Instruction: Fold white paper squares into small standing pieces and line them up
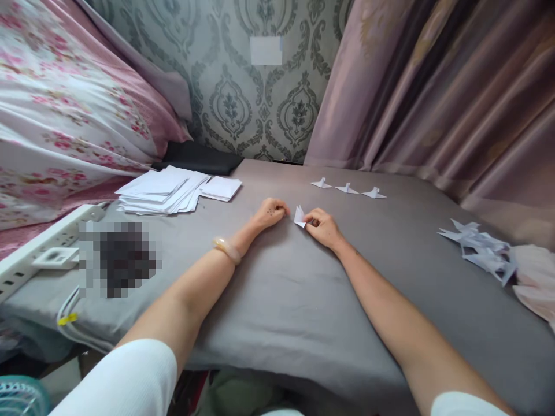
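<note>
My right hand [323, 227] pinches a small folded white paper [299, 217] between thumb and fingertips, just above the grey cloth. The paper stands up with pointed folds at its top. Just left of it is my left hand [271, 214], its fingers curled in and close together, apart from the paper, with nothing seen in them. A bangle circles my left wrist. Behind my right hand, three folded paper pieces [347, 189] sit in a row, each with flat pointed sides and a raised middle.
A stack of white paper sheets [162, 190] lies at the back left beside a smaller pile of paper squares [221, 188]. Several folded papers [481, 248] are heaped at the right. A power strip [26, 254] with cables edges the left side, near a blurred dark patch. Curtains hang on the right.
</note>
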The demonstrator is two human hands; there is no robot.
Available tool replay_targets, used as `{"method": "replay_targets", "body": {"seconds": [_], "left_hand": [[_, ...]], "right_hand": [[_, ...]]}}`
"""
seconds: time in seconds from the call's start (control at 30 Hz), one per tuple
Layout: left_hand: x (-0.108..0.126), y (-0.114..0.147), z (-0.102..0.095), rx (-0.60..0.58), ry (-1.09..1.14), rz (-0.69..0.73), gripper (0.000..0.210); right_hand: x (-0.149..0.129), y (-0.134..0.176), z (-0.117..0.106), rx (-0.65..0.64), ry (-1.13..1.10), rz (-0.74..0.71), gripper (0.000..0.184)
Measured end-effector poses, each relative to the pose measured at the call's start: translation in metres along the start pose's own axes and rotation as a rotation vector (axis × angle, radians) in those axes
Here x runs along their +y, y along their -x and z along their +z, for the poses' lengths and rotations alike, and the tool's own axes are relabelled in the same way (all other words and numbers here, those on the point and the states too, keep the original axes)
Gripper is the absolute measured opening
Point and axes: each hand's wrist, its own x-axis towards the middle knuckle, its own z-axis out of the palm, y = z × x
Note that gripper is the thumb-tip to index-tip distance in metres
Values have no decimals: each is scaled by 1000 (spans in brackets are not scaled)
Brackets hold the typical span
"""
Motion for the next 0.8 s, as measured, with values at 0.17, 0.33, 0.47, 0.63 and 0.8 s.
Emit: {"method": "replay_targets", "body": {"seconds": [0.17, 0.33, 0.47, 0.63, 0.8], "left_hand": [[5, 1, 0, -16, 14, 53, 31], [10, 1, 3, -59, 52, 130, 27], [14, 2, 5, -71, 69, 163, 22], [18, 5, 2, -37, 85, 160, 20], [23, 9, -1, -20, 109, 149, 22]], "right_hand": [[-3, 3, 1, -16, 45, -29, 21], [-7, 4, -3, -16, 64, -6, 8], [-7, 4, -2, 26, 58, 69, 25], [-2, 2, 0, 31, 61, 57, 35], [0, -1, 1, -13, 108, -19, 21]]}}
